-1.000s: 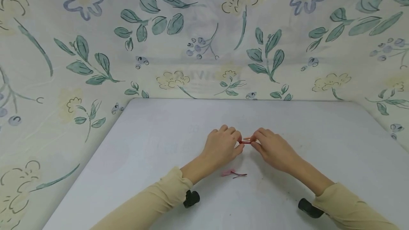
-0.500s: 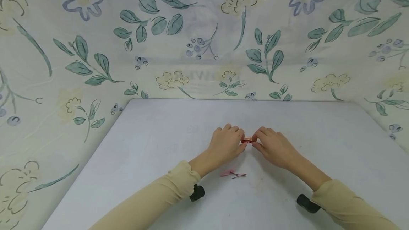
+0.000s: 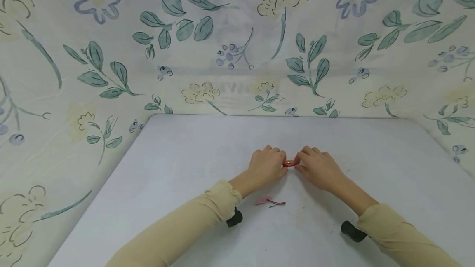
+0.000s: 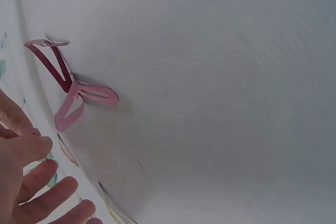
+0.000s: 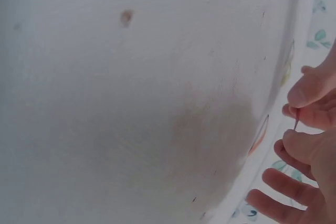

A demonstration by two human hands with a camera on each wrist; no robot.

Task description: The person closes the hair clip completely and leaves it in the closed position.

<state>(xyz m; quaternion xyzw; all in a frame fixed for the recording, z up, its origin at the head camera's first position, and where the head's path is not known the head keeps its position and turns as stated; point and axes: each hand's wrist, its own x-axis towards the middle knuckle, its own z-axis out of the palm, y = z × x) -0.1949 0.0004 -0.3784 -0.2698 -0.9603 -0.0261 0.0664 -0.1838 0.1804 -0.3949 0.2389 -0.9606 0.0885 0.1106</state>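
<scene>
A small red snap hair clip [image 3: 289,164] is pinched at its two ends by my left hand [image 3: 265,165] and my right hand [image 3: 320,169], above the table in the head view. The right wrist view shows the held clip nearly edge-on as a thin reddish strip [image 5: 296,121] between the fingertips. My right hand's other fingers [image 5: 278,205] spread away from it. Nearer me lie a pink snap hair clip [image 4: 97,94] and a dark red snap hair clip [image 4: 50,65], touching one another. Fingertips hide the ends of the held clip.
A thin orange loop [image 5: 259,137] and a yellowish one [image 5: 286,69] show by the far side of the right wrist view. The white table [image 3: 185,143] meets a flowered cloth [image 3: 237,32] behind. Dark wrist devices [image 3: 234,218] hang under both sleeves.
Both hands have drawn closer together, the left shifting right along with the held clip. The visible stretch of clip between the fingers is shorter. The loose clips on the table stay put.
</scene>
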